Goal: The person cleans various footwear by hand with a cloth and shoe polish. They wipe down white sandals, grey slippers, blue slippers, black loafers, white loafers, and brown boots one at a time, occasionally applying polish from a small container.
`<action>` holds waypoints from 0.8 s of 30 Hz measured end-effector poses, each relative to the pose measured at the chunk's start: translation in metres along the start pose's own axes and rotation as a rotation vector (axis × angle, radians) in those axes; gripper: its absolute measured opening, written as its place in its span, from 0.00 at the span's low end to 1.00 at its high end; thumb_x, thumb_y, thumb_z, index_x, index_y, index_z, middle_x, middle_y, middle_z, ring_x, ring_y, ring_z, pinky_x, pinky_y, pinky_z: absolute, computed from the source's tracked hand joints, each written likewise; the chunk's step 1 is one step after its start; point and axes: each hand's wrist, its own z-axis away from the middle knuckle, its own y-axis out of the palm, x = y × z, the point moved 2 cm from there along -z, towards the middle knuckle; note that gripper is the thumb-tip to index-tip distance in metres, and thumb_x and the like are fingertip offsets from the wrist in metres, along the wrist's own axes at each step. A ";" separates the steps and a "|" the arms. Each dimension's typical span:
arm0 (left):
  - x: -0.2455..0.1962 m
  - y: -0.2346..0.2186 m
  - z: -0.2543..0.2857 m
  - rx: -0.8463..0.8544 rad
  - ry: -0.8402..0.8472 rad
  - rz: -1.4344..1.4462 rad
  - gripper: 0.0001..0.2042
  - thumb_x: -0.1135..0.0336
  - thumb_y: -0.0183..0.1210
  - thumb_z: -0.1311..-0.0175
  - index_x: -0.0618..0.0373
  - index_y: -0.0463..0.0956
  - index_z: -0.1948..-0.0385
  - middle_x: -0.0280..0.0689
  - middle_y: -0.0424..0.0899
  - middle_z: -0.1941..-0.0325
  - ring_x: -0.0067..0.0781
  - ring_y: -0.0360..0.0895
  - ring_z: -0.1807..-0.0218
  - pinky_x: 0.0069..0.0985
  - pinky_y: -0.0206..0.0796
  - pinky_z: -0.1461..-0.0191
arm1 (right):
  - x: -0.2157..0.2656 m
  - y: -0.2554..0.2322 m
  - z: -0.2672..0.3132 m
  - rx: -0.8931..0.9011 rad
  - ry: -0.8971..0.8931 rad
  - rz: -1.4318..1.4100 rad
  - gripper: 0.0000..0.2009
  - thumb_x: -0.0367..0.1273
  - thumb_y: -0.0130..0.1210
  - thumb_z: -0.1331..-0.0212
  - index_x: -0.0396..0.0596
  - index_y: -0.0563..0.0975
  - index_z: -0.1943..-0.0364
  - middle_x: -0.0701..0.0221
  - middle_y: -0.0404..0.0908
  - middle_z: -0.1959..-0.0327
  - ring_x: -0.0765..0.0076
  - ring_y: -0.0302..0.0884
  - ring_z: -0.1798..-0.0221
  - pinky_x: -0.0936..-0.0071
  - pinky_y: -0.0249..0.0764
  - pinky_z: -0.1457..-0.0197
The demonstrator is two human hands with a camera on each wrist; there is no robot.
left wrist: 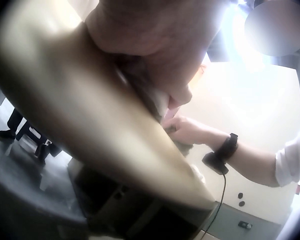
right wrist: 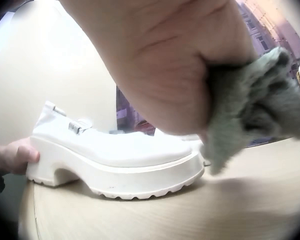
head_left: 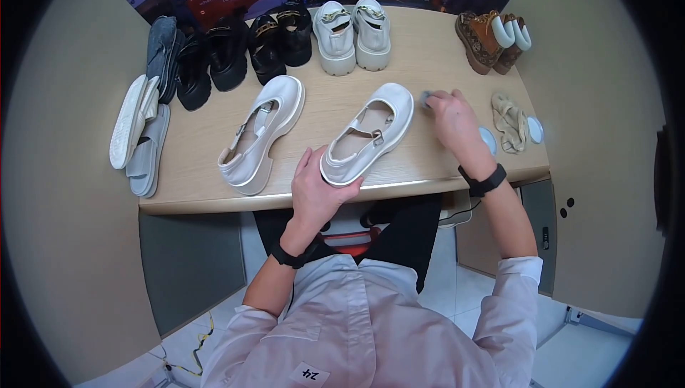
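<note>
My left hand [head_left: 314,192] grips the heel end of a white Mary Jane shoe [head_left: 396,99], thumb on one side and fingers on the other. The shoe stands upright on its chunky sole at the table's front, buckle strap across its opening. Beyond its toe, my right hand [head_left: 457,122] holds a bunched grey-green cloth [right wrist: 240,115], fluffy in the right wrist view, close to the toe. The matching white shoe [head_left: 287,92] stands to the left, apart from my left hand. In the left wrist view, the table edge and my left hand hide most of the held shoe.
Along the table's back stand black shoes [head_left: 228,56], white loafers [head_left: 335,45] and brown boots [head_left: 481,38]. Slippers [head_left: 146,152] lie at the left edge. A beige crumpled cloth [head_left: 510,124] lies at the right, near round white pieces [head_left: 535,129].
</note>
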 end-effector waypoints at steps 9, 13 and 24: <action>0.005 0.002 0.002 0.007 -0.004 -0.053 0.36 0.55 0.84 0.55 0.66 0.80 0.45 0.51 0.88 0.55 0.54 0.88 0.51 0.43 0.80 0.46 | 0.024 -0.023 -0.034 -0.253 -0.074 -0.383 0.18 0.19 0.58 0.41 0.42 0.88 0.47 0.57 0.91 0.47 0.43 0.86 0.47 0.53 0.81 0.37; 0.004 0.003 0.003 -0.003 -0.023 -0.037 0.35 0.55 0.84 0.55 0.65 0.80 0.46 0.51 0.88 0.56 0.54 0.88 0.51 0.43 0.80 0.46 | 0.052 -0.011 -0.031 -0.183 -0.265 -0.370 0.19 0.18 0.58 0.42 0.44 0.89 0.48 0.62 0.91 0.45 0.47 0.86 0.47 0.56 0.82 0.37; 0.000 0.000 0.001 0.020 -0.032 -0.031 0.34 0.54 0.83 0.55 0.64 0.80 0.47 0.50 0.89 0.55 0.53 0.89 0.51 0.42 0.81 0.46 | -0.012 -0.009 -0.014 -0.016 0.151 0.114 0.16 0.22 0.59 0.40 0.45 0.90 0.50 0.59 0.92 0.49 0.45 0.87 0.51 0.54 0.84 0.41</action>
